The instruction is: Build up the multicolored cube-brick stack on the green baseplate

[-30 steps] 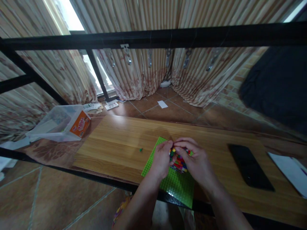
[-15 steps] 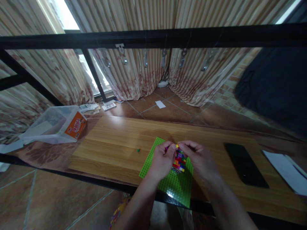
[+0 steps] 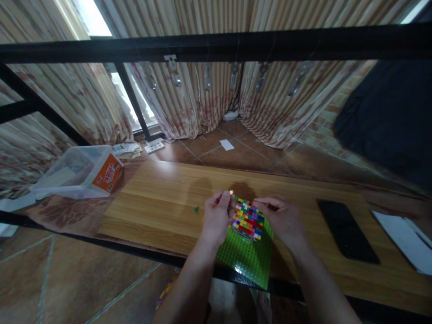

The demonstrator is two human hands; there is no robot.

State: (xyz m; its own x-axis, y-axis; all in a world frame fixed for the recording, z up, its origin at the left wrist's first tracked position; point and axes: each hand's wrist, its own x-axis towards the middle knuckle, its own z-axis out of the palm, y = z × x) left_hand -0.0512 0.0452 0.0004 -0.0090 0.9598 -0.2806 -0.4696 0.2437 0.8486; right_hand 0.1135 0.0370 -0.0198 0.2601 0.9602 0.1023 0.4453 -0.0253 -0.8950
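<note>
Danger! Left hand (image 3: 216, 218) pinches tiny yellow plastic brick (image 3: 231, 192); loose grip could drop it. Right hand (image 3: 281, 220) touches multicoloured rectangular plastic block (image 3: 248, 219) between them, grasp unclear.

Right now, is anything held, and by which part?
The left hand pinches a small yellow piece, gripped part hidden. The right hand is at the far right corner of the brick block; any grip unclear.

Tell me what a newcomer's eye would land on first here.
Probably the multicoloured bricks between the left hand and right hand, over the green board. Next, perhaps, the orange label on the bin at left, then the black slab on the table at right.
</note>
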